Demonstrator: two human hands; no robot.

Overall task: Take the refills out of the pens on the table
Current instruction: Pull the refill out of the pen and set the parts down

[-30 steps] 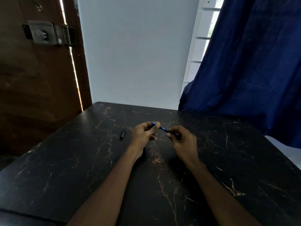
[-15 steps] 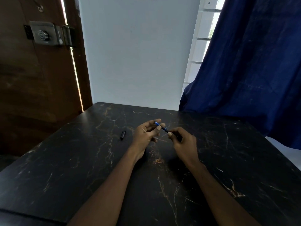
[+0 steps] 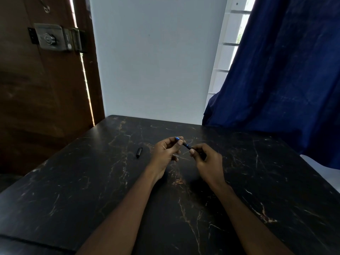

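A person's two bare forearms reach forward over a black table (image 3: pixel 77 190) whose stone-like top is streaked with thin gold and white veins. Both hands meet above the middle of the table and hold one pen (image 3: pixel 186 144) between them, lifted off the surface.

The pen is slim and dark, nearly black. It has a bright blue tip at its far-left end and a narrow blue band partway along the barrel. It slants from upper left down to lower right.

The left hand (image 3: pixel 165 155) pinches the blue-tipped end between thumb and fingertips, palm turned inward. The right hand (image 3: pixel 207 162) has its fingers curled round the other end, which is hidden inside the grip. Only a short stretch of barrel shows between the two hands. Whether any part of the pen has come loose is too small to tell.

A short black piece (image 3: pixel 139 152), shaped like a pen cap, lies flat on the table to the left of the left hand, apart from it.

Behind the table stand a brown wooden door (image 3: pixel 36 107) with a metal lock (image 3: pixel 53 38), a white wall (image 3: pixel 156 61), and a dark blue curtain (image 3: pixel 285 70) hanging over a window (image 3: pixel 230 43).
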